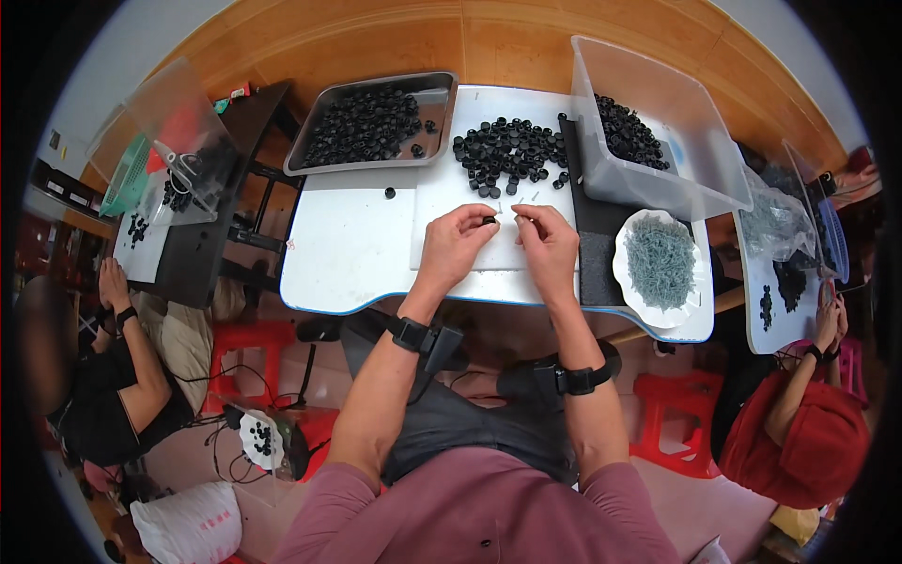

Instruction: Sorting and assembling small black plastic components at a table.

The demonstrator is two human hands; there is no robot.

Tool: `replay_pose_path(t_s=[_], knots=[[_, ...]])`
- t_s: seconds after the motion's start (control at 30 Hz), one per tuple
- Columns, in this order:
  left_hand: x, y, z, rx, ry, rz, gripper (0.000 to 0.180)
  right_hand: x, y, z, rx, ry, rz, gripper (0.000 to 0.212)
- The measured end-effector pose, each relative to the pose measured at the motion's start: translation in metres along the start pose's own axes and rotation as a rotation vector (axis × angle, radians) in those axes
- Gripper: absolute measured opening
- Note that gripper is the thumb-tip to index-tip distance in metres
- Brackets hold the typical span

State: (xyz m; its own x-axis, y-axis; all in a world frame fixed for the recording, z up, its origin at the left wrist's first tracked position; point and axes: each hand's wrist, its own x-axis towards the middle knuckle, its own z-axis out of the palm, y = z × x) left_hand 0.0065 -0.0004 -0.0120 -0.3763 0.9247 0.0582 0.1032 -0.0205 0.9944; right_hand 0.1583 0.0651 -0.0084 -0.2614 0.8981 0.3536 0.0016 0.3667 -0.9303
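Observation:
My left hand (453, 248) pinches a small round black cap (489, 220) between thumb and fingertips, over a white work board (432, 211). Beside it, fingers drawn together, my right hand (549, 246) pinches something too small to make out. The two hands are a short gap apart. Several thin pale pins (535, 197) lie just beyond the fingertips. Past them spreads a loose pile of black caps (507, 155). To the right of my right hand, a white scalloped plate (623, 282) bears a heap of thin grey-green pieces (660, 261).
A metal tray (376, 167) of black caps stands back left; one stray cap (390, 193) lies in front. A clear plastic bin (648, 193) with more caps stands back right, beside a dark strip (598, 226). Co-workers sit at tables left and right. Red stools (678, 414) flank me.

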Motion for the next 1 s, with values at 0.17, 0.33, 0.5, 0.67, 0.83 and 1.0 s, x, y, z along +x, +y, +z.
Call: replay_pose_path(t_s=[0.17, 0.33, 0.5, 0.67, 0.83, 1.0], knots=[[-0.002, 0.007, 0.004, -0.003, 0.019, -0.009, 0.024, 0.002, 0.002, -0.001, -0.032, 0.014, 0.013, 0.013], [-0.002, 0.003, -0.001, 0.016, 0.013, 0.008, 0.024, 0.002, 0.004, 0.001, -0.060, 0.022, -0.021, 0.013], [-0.005, 0.000, 0.003, -0.076, 0.004, -0.002, 0.024, 0.001, 0.005, -0.005, -0.101, 0.029, -0.022, 0.016], [0.011, 0.012, -0.023, -0.034, 0.159, 0.102, 0.022, -0.001, 0.004, -0.002, -0.110, 0.108, -0.017, 0.015], [0.064, 0.070, -0.076, 0.113, 0.332, 0.369, 0.026, 0.001, 0.004, -0.002, -0.122, 0.104, -0.056, 0.015], [0.077, 0.078, -0.082, 0.696, 0.498, 0.729, 0.031, 0.003, 0.006, -0.003, -0.108, 0.291, -0.048, 0.014]])
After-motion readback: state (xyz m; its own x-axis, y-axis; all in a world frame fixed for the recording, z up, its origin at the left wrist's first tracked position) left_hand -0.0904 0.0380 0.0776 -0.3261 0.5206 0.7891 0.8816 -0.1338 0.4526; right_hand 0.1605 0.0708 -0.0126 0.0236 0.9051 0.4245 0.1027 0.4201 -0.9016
